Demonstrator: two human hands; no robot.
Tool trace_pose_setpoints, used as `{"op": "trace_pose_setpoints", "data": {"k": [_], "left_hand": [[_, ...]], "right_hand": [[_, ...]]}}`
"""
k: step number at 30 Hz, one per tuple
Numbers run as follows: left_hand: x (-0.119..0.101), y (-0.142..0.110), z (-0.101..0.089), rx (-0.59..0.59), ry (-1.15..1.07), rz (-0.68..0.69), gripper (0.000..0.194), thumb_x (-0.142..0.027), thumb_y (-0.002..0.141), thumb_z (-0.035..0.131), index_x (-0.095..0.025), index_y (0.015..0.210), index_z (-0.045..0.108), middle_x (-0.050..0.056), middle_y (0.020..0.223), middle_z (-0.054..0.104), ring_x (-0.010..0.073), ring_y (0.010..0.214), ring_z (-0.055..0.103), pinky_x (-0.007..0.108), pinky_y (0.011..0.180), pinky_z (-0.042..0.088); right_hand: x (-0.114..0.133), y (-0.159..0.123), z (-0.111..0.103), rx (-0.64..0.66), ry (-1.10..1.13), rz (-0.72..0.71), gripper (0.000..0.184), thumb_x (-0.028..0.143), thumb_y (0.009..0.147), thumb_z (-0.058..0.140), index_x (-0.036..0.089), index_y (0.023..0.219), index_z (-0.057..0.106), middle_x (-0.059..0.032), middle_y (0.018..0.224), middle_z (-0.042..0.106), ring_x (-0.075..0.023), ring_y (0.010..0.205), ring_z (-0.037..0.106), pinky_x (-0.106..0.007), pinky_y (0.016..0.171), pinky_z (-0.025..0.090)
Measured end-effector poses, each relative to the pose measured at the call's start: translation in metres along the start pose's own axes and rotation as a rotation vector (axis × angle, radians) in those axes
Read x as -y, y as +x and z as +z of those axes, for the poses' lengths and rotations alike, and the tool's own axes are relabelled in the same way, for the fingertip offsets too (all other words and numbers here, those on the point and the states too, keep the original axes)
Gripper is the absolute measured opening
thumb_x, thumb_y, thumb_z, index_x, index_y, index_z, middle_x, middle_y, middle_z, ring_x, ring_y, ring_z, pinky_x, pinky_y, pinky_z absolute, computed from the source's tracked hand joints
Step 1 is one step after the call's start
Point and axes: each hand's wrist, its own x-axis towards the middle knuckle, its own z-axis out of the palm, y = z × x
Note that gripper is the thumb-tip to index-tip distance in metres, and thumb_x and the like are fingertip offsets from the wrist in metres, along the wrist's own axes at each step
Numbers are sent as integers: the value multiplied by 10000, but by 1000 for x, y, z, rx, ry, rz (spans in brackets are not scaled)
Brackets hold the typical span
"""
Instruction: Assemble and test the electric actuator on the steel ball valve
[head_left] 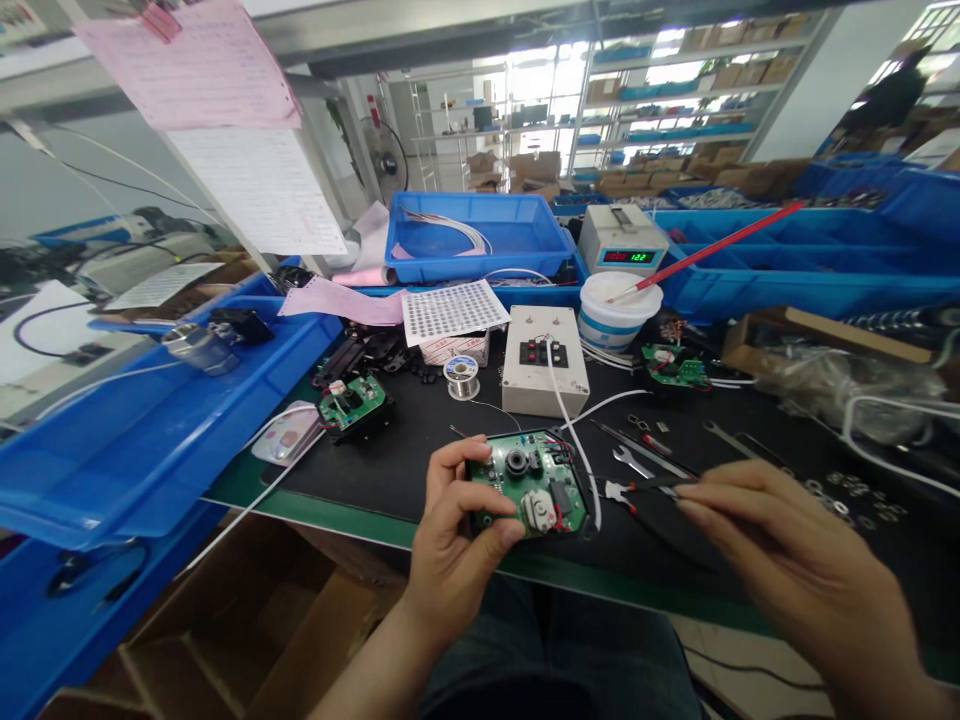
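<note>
My left hand (pixel 457 520) grips a green circuit board (pixel 532 485) by its left edge, thumb across the front, holding it tilted above the near edge of the black mat. The board carries a black round part, a white part and red wires. My right hand (pixel 787 555) is just right of it, fingers pinched on the dark handles of small pliers (pixel 637 490), whose tip points left toward the board. A white cable (pixel 574 435) runs from the beige switch box (pixel 544 360) down past the board's right side.
Two more green boards (pixel 352 403) (pixel 673 366) lie on the mat, with a solder spool (pixel 460 377), a small wrench (pixel 631 461), loose washers (pixel 847 500) and a white tub (pixel 619 308). Blue bins (pixel 150 420) (pixel 480 240) flank the bench. A digital meter (pixel 622 240) stands behind.
</note>
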Motion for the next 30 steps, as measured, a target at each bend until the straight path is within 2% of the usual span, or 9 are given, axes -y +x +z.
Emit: {"op": "trace_pose_setpoints", "data": {"k": [3, 10, 15, 20, 30], "left_hand": [[2, -1, 1, -31, -14, -44, 235, -412, 800, 715, -265, 959, 625, 64, 1230, 489, 234, 1145, 512, 364, 932, 456], [4, -1, 2, -4, -78, -75, 333, -404, 795, 723, -286, 1071, 579, 64, 1259, 448, 229, 1153, 492, 329, 892, 465], [5, -1, 2, -3, -88, -81, 346, -398, 793, 726, -290, 1085, 576, 64, 1270, 441, 238, 1170, 479, 331, 911, 450], [6, -2, 3, 16, -126, -104, 368, -394, 793, 728, -322, 1114, 565, 37, 1295, 407, 210, 1179, 448, 292, 920, 427], [7, -2, 5, 43, -162, -122, 411, -407, 791, 729, -360, 1154, 543, 12, 1352, 352, 209, 1234, 380, 285, 962, 378]], "right_hand": [[-1, 6, 7, 66, 29, -60, 116, 284, 999, 513, 295, 1042, 621, -35, 941, 565, -197, 832, 582, -307, 672, 478], [6, 12, 19, 46, 82, -51, 108, 290, 1003, 524, 281, 1012, 631, -37, 932, 567, -195, 838, 574, -303, 687, 470], [3, 9, 18, 63, 91, -35, 113, 284, 997, 532, 288, 1017, 644, -38, 939, 578, -204, 848, 580, -311, 704, 478], [3, 15, 17, 54, 83, -49, 119, 298, 995, 539, 277, 993, 656, -38, 921, 592, -197, 817, 593, -305, 696, 497], [11, 32, 7, 94, -10, -193, 218, 313, 1047, 489, 194, 953, 646, -27, 911, 581, -128, 822, 581, -215, 731, 468]]}}
